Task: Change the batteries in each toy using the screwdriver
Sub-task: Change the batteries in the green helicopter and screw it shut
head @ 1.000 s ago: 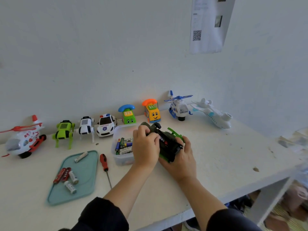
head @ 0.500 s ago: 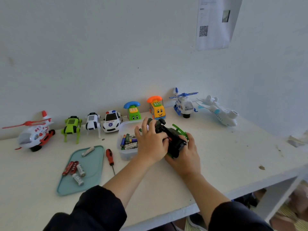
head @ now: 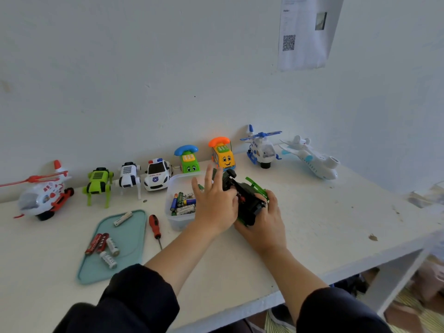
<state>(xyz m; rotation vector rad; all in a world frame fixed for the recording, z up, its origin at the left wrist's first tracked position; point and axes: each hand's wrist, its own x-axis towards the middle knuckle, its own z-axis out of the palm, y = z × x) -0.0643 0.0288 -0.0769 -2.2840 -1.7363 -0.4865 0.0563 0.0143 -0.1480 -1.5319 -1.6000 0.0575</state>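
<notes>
A black and green toy vehicle (head: 247, 200) lies upturned near the middle of the white table. My right hand (head: 264, 227) grips it from the right and underneath. My left hand (head: 213, 207) is at its left side, fingers straight and spread upward, thumb against the toy's underside. What the thumb touches is hidden. The red-handled screwdriver (head: 153, 224) lies free on the table left of my hands. A clear box (head: 177, 221) with several batteries stands just behind my left hand. A teal tray (head: 129, 236) holds several loose batteries (head: 105, 246).
Along the wall stand a red helicopter (head: 43, 195), green robot dog (head: 98, 185), white robot dog (head: 128, 176), police car (head: 157, 175), two phone toys (head: 188, 159), blue helicopter (head: 260, 150) and white plane (head: 312, 157). The table's front edge (head: 300, 289) runs close below my arms.
My left hand's fingers, curled over the toy a second ago, have lifted and spread straight. My right hand keeps its grip on the toy. The view has shifted slightly.
</notes>
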